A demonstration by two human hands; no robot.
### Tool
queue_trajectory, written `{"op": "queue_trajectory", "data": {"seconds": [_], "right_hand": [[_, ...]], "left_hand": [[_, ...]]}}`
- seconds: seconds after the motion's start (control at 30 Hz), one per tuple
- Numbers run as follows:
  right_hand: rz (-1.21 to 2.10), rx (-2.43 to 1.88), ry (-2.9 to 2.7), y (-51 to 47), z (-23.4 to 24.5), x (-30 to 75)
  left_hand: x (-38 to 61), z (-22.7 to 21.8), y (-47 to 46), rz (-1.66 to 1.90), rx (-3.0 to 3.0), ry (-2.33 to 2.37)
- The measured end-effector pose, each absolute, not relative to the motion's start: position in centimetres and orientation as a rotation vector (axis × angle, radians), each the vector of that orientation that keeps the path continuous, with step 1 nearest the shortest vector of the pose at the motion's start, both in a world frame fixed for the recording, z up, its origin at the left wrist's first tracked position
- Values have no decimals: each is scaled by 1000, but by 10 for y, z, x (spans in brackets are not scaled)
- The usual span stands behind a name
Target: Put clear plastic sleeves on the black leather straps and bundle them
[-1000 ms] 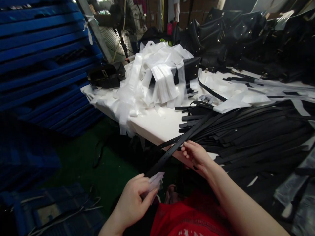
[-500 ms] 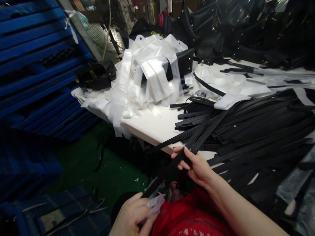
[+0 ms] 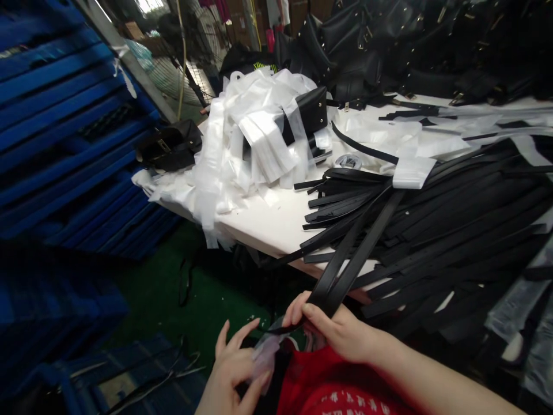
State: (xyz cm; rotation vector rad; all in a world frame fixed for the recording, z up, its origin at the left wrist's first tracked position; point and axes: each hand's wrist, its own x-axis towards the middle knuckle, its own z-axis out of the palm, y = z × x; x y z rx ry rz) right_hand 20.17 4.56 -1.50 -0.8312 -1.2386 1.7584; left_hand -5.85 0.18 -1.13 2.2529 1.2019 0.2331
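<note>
My right hand (image 3: 328, 328) is closed round a black strap (image 3: 330, 294), thumb on top, just in front of the table edge. From this grip the strap runs up in two lengths onto the table, beneath a folded white plastic sleeve (image 3: 412, 172). A narrow dark end leads from the same hand toward my left hand (image 3: 235, 363). That hand has two fingers stretched out, while a crumpled clear plastic piece (image 3: 264, 358) is caught by its thumb and lower fingers. A large heap of black straps (image 3: 453, 213) lies beside my right arm.
White plastic sleeves (image 3: 263, 138) are piled on the white table (image 3: 254, 225), partly over a black bag (image 3: 311, 112). More black bags (image 3: 354, 57) are heaped behind. Blue slatted stacks (image 3: 52, 127) stand at left. A tape roll (image 3: 348, 162) lies by the straps.
My right hand has come down toward my body with the strap, closer to my left hand. Two fingers of my left hand have stretched out. The white sleeve on the straps has turned slightly.
</note>
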Motion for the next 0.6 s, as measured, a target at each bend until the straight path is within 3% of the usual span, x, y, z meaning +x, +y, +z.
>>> {"op": "queue_trajectory", "data": {"seconds": [0.27,0.43,0.6], "right_hand": [[1445,-887,-1754,8,-5,177],[1800,-966,-828,13,-3,195],[1614,-1050,-408,34,-3,229]], "left_hand": [[-14,23,1,347,1912,782],[-1,19,-6,446,1600,659],[-15,17,-8,411,1566,649]]}}
